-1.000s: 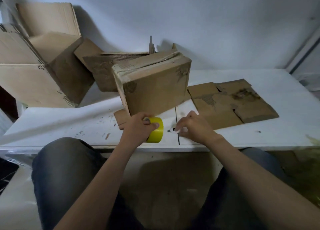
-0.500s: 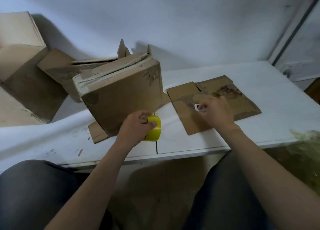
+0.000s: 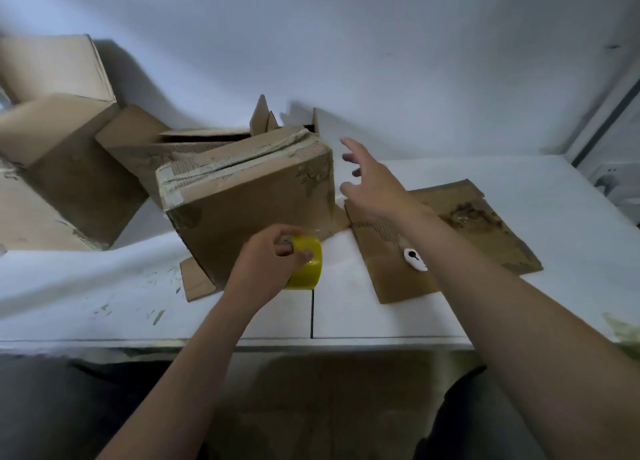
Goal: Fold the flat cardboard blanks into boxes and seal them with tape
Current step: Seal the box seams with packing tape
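Head view: left hand (image 3: 273,262) clamped round yellow tape roll (image 3: 306,267), low in front of the folded box (image 3: 249,200). Right hand (image 3: 372,182) empty, fingers spread, in the air just beside the box's right end; contact cannot be told. Box stands tilted on the table (image 3: 104,286), at 12 o'clock of left hand, 9 o'clock of right; its top seam runs 8 to 2 o'clock. Judgement: right hand is nearer to steady it. Flat blank (image 3: 450,238) at 3 o'clock, small white tool (image 3: 415,259) on it.
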Available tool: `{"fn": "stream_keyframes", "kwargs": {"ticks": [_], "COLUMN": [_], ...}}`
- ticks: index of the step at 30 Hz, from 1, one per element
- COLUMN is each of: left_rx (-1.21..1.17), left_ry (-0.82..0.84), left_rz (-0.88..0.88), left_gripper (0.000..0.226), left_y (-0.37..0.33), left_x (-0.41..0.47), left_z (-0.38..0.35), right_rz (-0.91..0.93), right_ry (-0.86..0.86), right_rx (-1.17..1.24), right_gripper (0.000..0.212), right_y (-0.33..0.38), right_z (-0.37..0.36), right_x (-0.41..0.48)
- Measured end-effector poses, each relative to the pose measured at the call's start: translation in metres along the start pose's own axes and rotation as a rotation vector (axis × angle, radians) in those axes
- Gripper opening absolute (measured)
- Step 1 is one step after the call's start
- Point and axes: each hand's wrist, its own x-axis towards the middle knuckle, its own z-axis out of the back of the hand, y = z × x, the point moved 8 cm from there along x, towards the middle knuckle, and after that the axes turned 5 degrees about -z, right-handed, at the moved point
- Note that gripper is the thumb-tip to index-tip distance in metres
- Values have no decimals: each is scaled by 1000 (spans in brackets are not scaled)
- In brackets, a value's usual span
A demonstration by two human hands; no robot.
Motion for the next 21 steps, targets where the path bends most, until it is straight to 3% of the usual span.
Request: {"fn": "stream_keyframes", "kwargs": {"ticks": [3, 9, 14, 16, 19, 21], "left_rx": [-14, -23, -82, -91, -96, -134], "left_ry": [-55, -197, -312, -371, -402, -387], "left_rz": [1, -38, 15, 52, 72, 89], "left_gripper": [40, 36, 32, 30, 28, 27], "left_y": [2, 7, 16, 24, 35, 39], "left_x": [-12, -54, -90, -107, -124, -129], "left_z": [19, 66, 104, 118, 127, 125], "right_rz": [46, 49, 145, 168, 199, 199], "right_ry": [67, -28, 107, 149, -42, -79], "right_rx": [-14, -22, -32, 3, -35, -26], "right_gripper": [78, 69, 71, 61, 35, 28], "right_y": [23, 46, 84, 99, 114, 121], "right_z": [-18, -24, -53, -56, -46, -51], "right_x": [6, -32, -80, -92, -81, -69]}}
